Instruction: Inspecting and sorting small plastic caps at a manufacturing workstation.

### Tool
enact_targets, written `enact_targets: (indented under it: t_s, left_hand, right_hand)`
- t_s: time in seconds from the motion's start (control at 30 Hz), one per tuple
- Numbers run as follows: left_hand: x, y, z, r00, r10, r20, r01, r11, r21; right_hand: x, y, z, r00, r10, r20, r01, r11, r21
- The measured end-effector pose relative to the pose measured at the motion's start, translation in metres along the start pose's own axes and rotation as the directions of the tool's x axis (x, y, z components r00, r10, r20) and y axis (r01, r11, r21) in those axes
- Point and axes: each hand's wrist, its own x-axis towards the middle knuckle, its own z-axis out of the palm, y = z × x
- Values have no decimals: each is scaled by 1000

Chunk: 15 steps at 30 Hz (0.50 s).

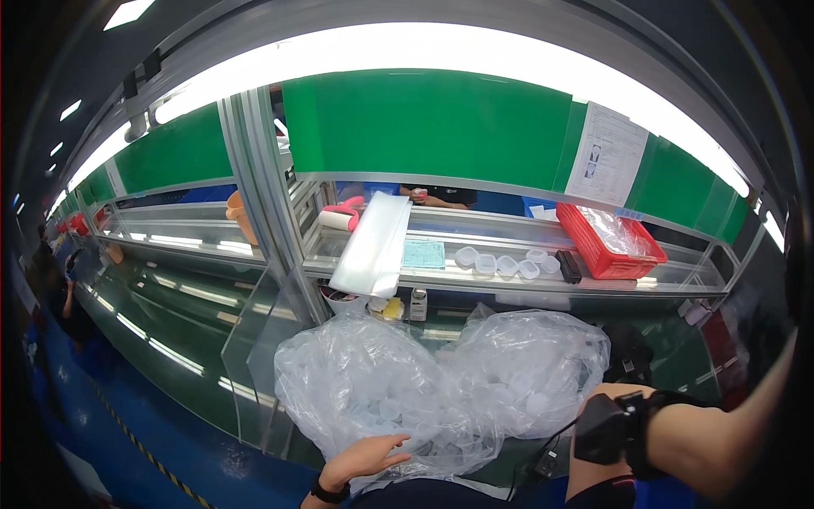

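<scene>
My left hand, with a dark band at the wrist, is open at the near edge of a large clear plastic bag. Its fingers stretch out to the right, over the plastic. Many small translucent white plastic pieces fill the bag. Against it on the right bulges another clear bag of similar pieces. My right forearm comes in from the right, wearing a black strapped device at the wrist. That device covers the right hand, so its fingers cannot be made out.
On the shelf are a pink-handled roller, clear plastic sheets, a light-blue slip, several translucent caps, a black block and a red basket. A small bottle stands below. Another person's hand shows beyond.
</scene>
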Motion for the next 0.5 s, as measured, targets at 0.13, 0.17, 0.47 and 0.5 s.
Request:
enact_targets:
  t_s: [0.13, 0.17, 0.47, 0.5]
  left_hand:
    - [-14, 3, 5, 993, -8, -114, 1, 998, -57]
    - [-20, -4, 10, 985, -24, -170, 16, 999, -45]
    - [-2, 7, 18, 991, 99, -94, -101, 995, -16]
    - [-21, -6, 23, 987, 34, -160, -42, 998, -50]
  right_hand:
    - [-19, -9, 20, 901, 405, 159, -426, 895, 135]
    - [-27, 3, 29, 771, 566, 292, -635, 720, 281]
    - [-89, -74, 8, 785, 604, 135, -582, 645, 496]
    - [-98, -65, -9, 779, 592, 206, -591, 586, 554]
